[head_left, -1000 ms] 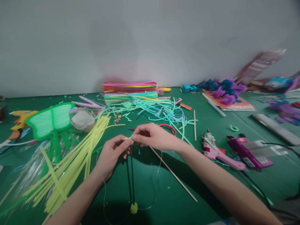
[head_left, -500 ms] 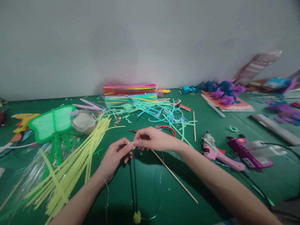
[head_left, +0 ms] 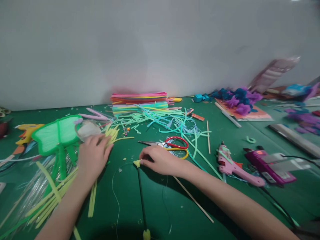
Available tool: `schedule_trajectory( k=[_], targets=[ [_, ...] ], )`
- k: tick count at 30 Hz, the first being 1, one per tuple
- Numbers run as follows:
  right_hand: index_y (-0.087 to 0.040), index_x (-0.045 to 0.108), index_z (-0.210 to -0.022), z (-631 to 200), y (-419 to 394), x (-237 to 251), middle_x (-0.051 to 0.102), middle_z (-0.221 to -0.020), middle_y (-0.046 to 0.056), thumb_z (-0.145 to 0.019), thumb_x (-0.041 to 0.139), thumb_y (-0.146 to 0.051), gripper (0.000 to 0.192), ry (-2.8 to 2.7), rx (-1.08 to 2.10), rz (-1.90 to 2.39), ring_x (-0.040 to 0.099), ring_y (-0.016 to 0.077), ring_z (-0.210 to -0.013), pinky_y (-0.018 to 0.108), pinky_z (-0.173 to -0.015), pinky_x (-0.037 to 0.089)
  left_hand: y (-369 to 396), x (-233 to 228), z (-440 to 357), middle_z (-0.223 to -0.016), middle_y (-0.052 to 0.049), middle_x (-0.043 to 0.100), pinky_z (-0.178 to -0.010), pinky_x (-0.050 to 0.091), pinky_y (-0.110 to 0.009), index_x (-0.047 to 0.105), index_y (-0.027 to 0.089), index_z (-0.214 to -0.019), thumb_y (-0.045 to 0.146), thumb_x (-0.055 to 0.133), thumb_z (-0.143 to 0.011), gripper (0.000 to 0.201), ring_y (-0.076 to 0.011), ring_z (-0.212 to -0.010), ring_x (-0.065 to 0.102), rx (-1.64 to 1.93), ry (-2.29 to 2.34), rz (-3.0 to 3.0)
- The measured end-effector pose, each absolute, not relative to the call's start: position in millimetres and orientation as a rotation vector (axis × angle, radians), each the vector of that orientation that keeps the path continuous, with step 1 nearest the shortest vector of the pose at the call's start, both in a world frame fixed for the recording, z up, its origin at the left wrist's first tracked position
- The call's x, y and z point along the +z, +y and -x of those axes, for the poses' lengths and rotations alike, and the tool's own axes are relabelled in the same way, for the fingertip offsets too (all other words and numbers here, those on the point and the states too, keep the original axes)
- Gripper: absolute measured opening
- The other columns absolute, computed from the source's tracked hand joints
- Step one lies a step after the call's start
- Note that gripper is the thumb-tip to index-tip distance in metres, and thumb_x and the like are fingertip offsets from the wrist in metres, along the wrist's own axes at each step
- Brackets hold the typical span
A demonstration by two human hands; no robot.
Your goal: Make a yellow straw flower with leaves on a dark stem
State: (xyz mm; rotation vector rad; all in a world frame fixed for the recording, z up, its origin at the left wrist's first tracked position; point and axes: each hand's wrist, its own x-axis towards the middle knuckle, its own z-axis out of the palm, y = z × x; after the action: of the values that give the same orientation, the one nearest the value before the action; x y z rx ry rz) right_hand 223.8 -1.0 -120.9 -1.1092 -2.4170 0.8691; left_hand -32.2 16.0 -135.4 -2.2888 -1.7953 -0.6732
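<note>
One lower yellow tuft (head_left: 146,234) is sitting at the near edge of view, at the near end of a thin dark stick (head_left: 142,201) that is running away from it. To its right, a wooden stick (head_left: 193,199) is lying aslant on the green table (head_left: 140,130). Yellow stems (head_left: 56,200) are spreading beneath the left forearm. At the dark stick's far end, the right hand (head_left: 158,160) is pinching the upper yellow tuft (head_left: 136,163) between thumb and forefinger. The left hand (head_left: 93,155) is reaching over the far part of the yellow stems, its fingers bending down; whether they are gripping any, I cannot tell. Well to the right, a pink glue gun (head_left: 237,170) is lying on its side. Just beyond the right hand, scissors (head_left: 162,144) are resting with blades pointing left. Farther off, turquoise stems (head_left: 172,121) are tangling before a multicoloured stack (head_left: 138,97), which is lying near the grey wall (head_left: 175,43).
</note>
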Motion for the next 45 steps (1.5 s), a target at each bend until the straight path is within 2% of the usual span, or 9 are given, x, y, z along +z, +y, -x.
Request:
schedule_trajectory(
  k=[4,8,13,15,20,25,32,40,45],
  targets=[
    [-0.015,0.066,-0.093,-223.1,-2.2,-117.9,0.069,-0.093,0.008,-0.088,0.057,-0.024,0.014,-2.423,0.751,1.097,0.060,0.0201,-0.091,0.032,-0.081,0.043,18.0,-137.4,40.9,-0.104,-0.014,0.067,-0.084,0.039,-0.045,0.071,0.019,-0.088,0.032,0.049,-0.089,0.025,-0.0349,-0.102,0.053,-0.538,-1.751,2.277],
    [-0.015,0.066,-0.098,-223.1,-0.3,-113.9,0.069,-0.101,0.008,-0.087,0.058,-0.026,0.017,-2.238,0.869,1.205,0.062,0.0197,-0.093,0.033,-0.081,0.045,13.6,-123.9,33.4,-0.098,-0.011,0.069,-0.083,0.041,-0.040,0.070,0.021,-0.089,0.039,0.053,-0.088,0.025,-0.0308,-0.095,0.058,-0.903,-1.934,2.272],
    [-0.021,0.047,-0.131,-217.9,-1.1,-118.9,0.069,-0.099,0.004,-0.082,0.066,-0.037,0.055,-1.791,1.295,1.071,0.064,0.0136,-0.079,0.027,-0.069,0.049,-3.7,-108.7,2.6,-0.081,-0.002,0.072,-0.062,0.043,-0.027,0.072,0.024,-0.083,0.047,0.068,-0.076,0.025,-0.0189,-0.068,0.060,-1.350,-2.325,2.615],
    [-0.021,0.054,-0.126,-216.0,-2.0,-119.3,0.070,-0.092,0.002,-0.082,0.066,-0.036,0.047,-1.744,1.309,0.998,0.063,0.0128,-0.076,0.026,-0.067,0.048,-11.1,-107.8,-9.9,-0.079,-0.002,0.072,-0.064,0.043,-0.027,0.073,0.024,-0.080,0.045,0.068,-0.076,0.022,-0.0191,-0.070,0.061,-1.321,-2.284,2.722],
    [-0.021,0.072,-0.081,-221.8,-5.0,-109.4,0.073,-0.086,0.001,-0.084,0.064,-0.031,0.013,-1.770,1.119,1.104,0.064,0.0152,-0.082,0.027,-0.073,0.047,-17.9,-108.0,-18.4,-0.078,-0.002,0.072,-0.063,0.045,-0.026,0.075,0.025,-0.078,0.042,0.069,-0.076,0.018,-0.0185,-0.069,0.061,-1.368,-2.248,2.777],
    [-0.019,0.072,-0.082,-240.5,-19.9,-96.7,0.072,-0.079,0.002,-0.085,0.062,-0.034,0.018,-1.752,1.027,1.288,0.058,0.0121,-0.058,0.026,-0.056,0.044,-14.8,-108.7,-0.5,-0.075,-0.003,0.073,-0.056,0.045,-0.026,0.075,0.024,-0.078,0.045,0.072,-0.071,0.022,-0.0195,-0.063,0.061,-1.386,-2.461,2.656],
    [-0.019,0.070,-0.078,-232.3,-45.2,-107.5,0.071,-0.075,0.004,-0.086,0.055,-0.018,0.017,-2.141,0.825,1.423,0.062,0.0153,-0.065,0.027,-0.060,0.042,-18.6,-126.9,-1.2,-0.097,-0.005,0.073,-0.086,0.045,-0.036,0.075,0.028,-0.094,0.045,0.058,-0.085,0.026,-0.0256,-0.095,0.062,-0.968,-2.010,2.896],
    [-0.020,0.063,-0.089,-216.3,-41.4,-134.6,0.070,-0.076,0.003,-0.086,0.054,-0.018,0.010,-1.989,1.044,1.466,0.064,0.0149,-0.064,0.025,-0.058,0.044,-35.0,-150.9,4.1,-0.107,-0.007,0.070,-0.086,0.045,-0.040,0.063,0.025,-0.117,0.042,0.055,-0.088,0.035,-0.0279,-0.101,0.060,-0.675,-1.747,2.985],
    [-0.020,0.058,-0.088,-215.8,-38.8,-152.6,0.065,-0.065,0.000,-0.088,0.054,-0.025,0.007,-1.750,1.328,1.468,0.063,0.0123,-0.053,0.022,-0.050,0.044,-37.2,-161.4,6.3,-0.112,-0.007,0.070,-0.089,0.043,-0.042,0.065,0.024,-0.104,0.041,0.057,-0.087,0.025,-0.0287,-0.104,0.059,-0.678,-1.627,2.946]
  ],
)
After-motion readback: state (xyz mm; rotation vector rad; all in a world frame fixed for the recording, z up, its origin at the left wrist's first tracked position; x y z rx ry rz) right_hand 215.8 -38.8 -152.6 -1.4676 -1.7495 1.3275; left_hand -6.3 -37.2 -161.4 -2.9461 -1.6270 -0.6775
